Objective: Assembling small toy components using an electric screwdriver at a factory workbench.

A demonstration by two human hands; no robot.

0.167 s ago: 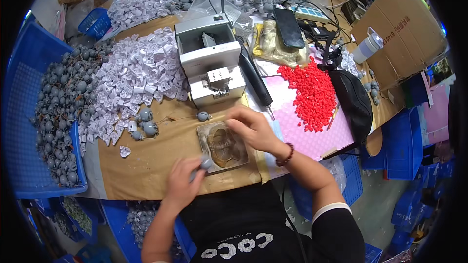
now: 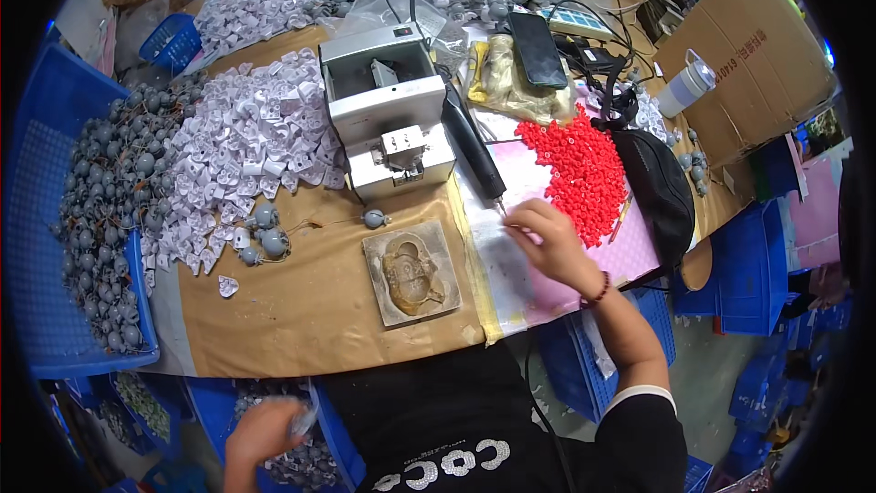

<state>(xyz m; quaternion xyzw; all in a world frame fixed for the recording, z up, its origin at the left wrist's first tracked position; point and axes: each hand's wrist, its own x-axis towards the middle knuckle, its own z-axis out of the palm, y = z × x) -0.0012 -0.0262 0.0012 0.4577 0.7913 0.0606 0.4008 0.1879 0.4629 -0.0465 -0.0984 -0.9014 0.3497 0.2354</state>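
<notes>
My right hand (image 2: 550,242) hovers over the pink bubble sheet, fingers loosely apart and seemingly holding nothing. Its fingertips are close to the bit of a black electric screwdriver (image 2: 474,146). At the lower left, my left hand (image 2: 265,434) is over a blue bin (image 2: 205,411) of grey round parts below the table edge. That hand is blurred, with a greyish smear (image 2: 306,418) at its fingertips, too unclear to name. A square mould-like block (image 2: 411,274) with a shaped hollow lies on the brown table covering, its hollow bare.
Grey balls with wires (image 2: 272,241) lie left of the block, before a heap of white plastic pieces (image 2: 260,128). A metal machine (image 2: 388,114) stands behind. Red small parts (image 2: 589,178) and a black pouch (image 2: 652,192) are at right; a blue crate (image 2: 36,219) at left.
My left hand has moved from the block's edge, where it held a grey ball, down and left over the bin. My right hand has moved right, away from the block toward the screwdriver tip.
</notes>
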